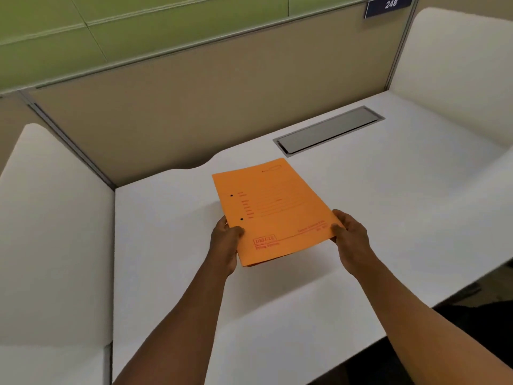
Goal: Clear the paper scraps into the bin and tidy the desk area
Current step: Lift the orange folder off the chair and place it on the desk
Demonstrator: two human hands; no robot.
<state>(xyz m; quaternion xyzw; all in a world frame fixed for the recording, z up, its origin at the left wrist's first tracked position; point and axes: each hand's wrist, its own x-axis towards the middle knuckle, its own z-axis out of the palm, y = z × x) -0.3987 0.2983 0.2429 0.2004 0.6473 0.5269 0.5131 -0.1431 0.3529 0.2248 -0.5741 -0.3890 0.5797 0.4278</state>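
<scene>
An orange paper file folder [273, 207] with red print and two punched holes hangs just above the middle of the white desk [388, 207], tilted a little. My left hand [226, 240] grips its near left edge, thumb on top. My right hand [351, 234] grips its near right corner, thumb on top. No paper scraps and no bin are in view.
A grey cable hatch [329, 131] is set into the desk behind the folder. Tan partition panels [208, 107] close off the back. White side dividers stand at the left [52, 232] and right [458, 56]. A sign reading 248 [390, 5] sits at the top right.
</scene>
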